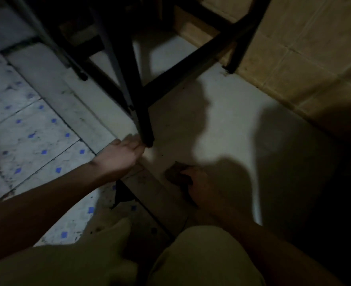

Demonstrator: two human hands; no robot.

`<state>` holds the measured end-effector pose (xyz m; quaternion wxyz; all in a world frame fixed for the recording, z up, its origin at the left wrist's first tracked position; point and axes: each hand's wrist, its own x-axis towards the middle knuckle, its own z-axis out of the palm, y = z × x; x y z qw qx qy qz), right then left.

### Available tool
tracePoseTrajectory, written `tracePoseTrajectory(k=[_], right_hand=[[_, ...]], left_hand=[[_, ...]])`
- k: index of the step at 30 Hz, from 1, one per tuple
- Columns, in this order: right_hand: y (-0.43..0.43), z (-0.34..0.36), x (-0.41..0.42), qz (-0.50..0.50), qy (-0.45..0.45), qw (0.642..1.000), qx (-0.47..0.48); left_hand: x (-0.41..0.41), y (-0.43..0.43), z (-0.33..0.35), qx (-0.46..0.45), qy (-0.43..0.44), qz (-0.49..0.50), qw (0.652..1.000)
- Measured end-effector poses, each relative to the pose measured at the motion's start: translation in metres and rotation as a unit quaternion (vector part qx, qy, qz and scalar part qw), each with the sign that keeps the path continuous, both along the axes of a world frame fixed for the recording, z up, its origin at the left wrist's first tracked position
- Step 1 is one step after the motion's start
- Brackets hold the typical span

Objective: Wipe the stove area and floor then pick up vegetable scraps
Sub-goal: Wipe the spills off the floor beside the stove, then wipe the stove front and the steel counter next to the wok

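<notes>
Dim, crouched view. Right hand [199, 186] grips a dark rag [175, 172] bunched under its fingers, pressed to the pale floor [222, 131] in shadow. Left hand [125, 153] reaches out with fingers fairly straight and together, tips at the foot of a black stand leg [143, 120] and blurred there. Blue-dotted tiles [36, 131] lie to the left, a tan tiled wall [304, 58] upper right.
</notes>
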<state>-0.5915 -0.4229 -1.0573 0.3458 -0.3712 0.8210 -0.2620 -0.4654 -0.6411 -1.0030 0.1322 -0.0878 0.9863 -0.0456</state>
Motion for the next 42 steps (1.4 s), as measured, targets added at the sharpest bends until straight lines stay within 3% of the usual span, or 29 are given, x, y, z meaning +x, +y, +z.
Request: tracePoseTrajectory(k=[2, 6, 11, 21, 27, 31, 42], right_hand=[[-0.006, 0.008, 0.002, 0.004, 0.041, 0.999, 0.01], [-0.03, 0.012, 0.02, 0.106, 0.078, 0.991, 0.03], [-0.075, 0.03, 0.041, 0.24, 0.082, 0.966, 0.046], [-0.191, 0.094, 0.098, 0.285, 0.095, 0.953, -0.044], [-0.227, 0.195, 0.126, 0.261, 0.102, 0.957, -0.07], [-0.229, 0.274, 0.147, 0.226, 0.043, 0.97, -0.077], [-0.214, 0.49, 0.178, 0.268, 0.164, 0.948, -0.044]], left_hand=[[0.018, -0.007, 0.004, -0.012, -0.015, 0.013, 1.0], [0.052, -0.04, 0.009, -0.048, -0.026, 0.059, 0.997], [0.1, -0.072, 0.029, -0.004, 0.011, 0.161, 0.987], [0.19, -0.121, 0.085, 0.026, 0.084, 0.321, 0.943], [0.223, -0.131, 0.158, 0.063, 0.114, 0.383, 0.914], [0.247, -0.147, 0.229, 0.076, 0.132, 0.429, 0.89], [0.254, -0.141, 0.427, 0.088, 0.121, 0.431, 0.89]])
